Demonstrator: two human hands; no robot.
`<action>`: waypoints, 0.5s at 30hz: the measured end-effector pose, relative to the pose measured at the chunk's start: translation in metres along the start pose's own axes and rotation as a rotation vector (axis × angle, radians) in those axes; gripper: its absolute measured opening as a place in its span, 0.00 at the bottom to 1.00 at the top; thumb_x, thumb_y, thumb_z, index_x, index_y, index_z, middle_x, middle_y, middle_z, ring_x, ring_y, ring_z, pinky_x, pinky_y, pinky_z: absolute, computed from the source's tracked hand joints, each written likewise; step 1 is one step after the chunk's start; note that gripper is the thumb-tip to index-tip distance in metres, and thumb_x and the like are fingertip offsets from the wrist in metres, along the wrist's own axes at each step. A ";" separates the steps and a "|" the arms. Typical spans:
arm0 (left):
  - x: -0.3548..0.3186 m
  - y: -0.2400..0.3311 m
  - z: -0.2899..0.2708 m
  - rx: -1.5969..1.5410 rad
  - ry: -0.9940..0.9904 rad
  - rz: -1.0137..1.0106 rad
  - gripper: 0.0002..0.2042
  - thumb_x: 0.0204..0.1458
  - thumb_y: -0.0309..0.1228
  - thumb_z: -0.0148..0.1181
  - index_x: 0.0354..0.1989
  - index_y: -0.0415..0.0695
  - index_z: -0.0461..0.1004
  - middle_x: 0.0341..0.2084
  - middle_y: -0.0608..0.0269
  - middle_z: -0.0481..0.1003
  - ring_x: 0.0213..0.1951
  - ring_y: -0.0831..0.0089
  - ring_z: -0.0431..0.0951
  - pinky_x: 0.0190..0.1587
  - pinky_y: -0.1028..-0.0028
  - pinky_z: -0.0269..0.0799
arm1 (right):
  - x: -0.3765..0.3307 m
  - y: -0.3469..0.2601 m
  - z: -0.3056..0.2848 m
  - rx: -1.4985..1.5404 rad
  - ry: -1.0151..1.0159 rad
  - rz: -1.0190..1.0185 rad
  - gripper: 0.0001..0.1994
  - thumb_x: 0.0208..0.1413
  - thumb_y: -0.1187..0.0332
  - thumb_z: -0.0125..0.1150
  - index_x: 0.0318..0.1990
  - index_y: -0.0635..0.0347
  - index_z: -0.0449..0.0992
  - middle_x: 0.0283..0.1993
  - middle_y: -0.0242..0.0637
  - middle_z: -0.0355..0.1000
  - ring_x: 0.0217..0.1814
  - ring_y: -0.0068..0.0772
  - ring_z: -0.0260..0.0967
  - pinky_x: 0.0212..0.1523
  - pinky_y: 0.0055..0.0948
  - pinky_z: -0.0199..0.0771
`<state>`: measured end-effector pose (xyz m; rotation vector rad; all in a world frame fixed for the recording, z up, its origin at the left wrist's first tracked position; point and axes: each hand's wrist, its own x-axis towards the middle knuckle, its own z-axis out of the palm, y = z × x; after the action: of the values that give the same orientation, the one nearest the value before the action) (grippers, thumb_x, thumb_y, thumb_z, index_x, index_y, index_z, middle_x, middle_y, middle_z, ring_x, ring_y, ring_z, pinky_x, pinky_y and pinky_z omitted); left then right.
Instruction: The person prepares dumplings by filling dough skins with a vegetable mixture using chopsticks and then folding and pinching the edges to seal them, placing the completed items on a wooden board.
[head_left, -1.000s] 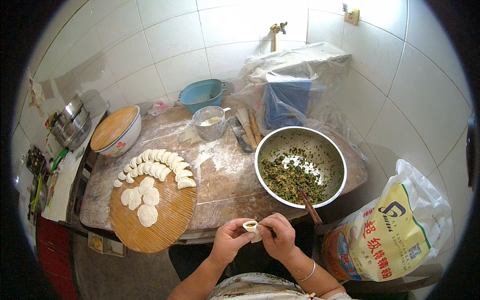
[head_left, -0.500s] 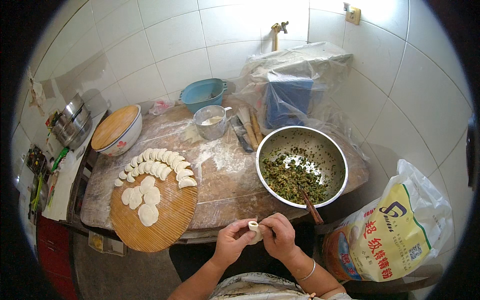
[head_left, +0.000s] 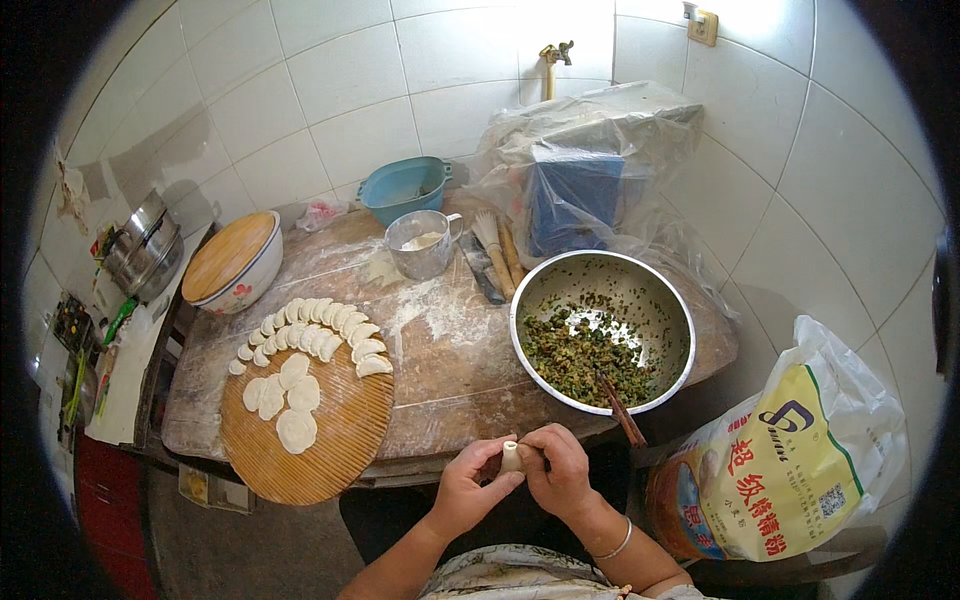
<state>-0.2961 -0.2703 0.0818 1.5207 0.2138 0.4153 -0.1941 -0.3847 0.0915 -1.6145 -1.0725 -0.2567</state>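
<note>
Between my two hands, just off the table's near edge, is a folded dumpling whose end facing up is still a small round opening. My left hand pinches it from the left. From the right, the fingers of my right hand press along its edge. To the left, several finished dumplings lie in curved rows on a round wooden board, with several flat dough wrappers in front of them. Ahead and right of my hands stands a steel bowl of chopped green filling, with chopsticks leaning in it.
A floury wooden table holds a measuring cup, a blue basin, a brush and a wood-covered bowl. Plastic sheeting covers boxes at the back. A flour bag stands close on my right.
The dumpling's opening has narrowed as my fingers press its edge together. My hands stay in nearly the same place, and nothing on the table has moved.
</note>
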 end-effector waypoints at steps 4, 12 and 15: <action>0.002 -0.003 0.000 0.061 -0.008 -0.039 0.18 0.49 0.20 0.59 0.50 0.36 0.69 0.42 0.63 0.72 0.43 0.78 0.73 0.46 0.77 0.69 | 0.003 0.000 0.001 0.000 0.023 -0.017 0.05 0.48 0.79 0.58 0.34 0.65 0.73 0.30 0.43 0.71 0.31 0.41 0.70 0.30 0.31 0.70; 0.003 0.012 0.003 0.271 -0.008 0.042 0.21 0.44 0.22 0.62 0.50 0.37 0.70 0.42 0.59 0.73 0.44 0.72 0.73 0.48 0.73 0.68 | 0.003 0.005 -0.001 -0.036 -0.045 -0.061 0.05 0.49 0.77 0.57 0.35 0.65 0.71 0.31 0.44 0.70 0.32 0.47 0.69 0.33 0.37 0.71; 0.004 0.013 0.003 0.396 -0.021 0.123 0.23 0.42 0.25 0.64 0.50 0.37 0.70 0.42 0.55 0.73 0.44 0.68 0.74 0.48 0.72 0.68 | 0.002 0.008 0.000 -0.046 -0.028 -0.059 0.05 0.48 0.79 0.58 0.33 0.65 0.70 0.28 0.43 0.69 0.29 0.43 0.68 0.29 0.34 0.69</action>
<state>-0.2930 -0.2711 0.0953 1.9336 0.1939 0.4727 -0.1865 -0.3833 0.0875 -1.6329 -1.1449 -0.3006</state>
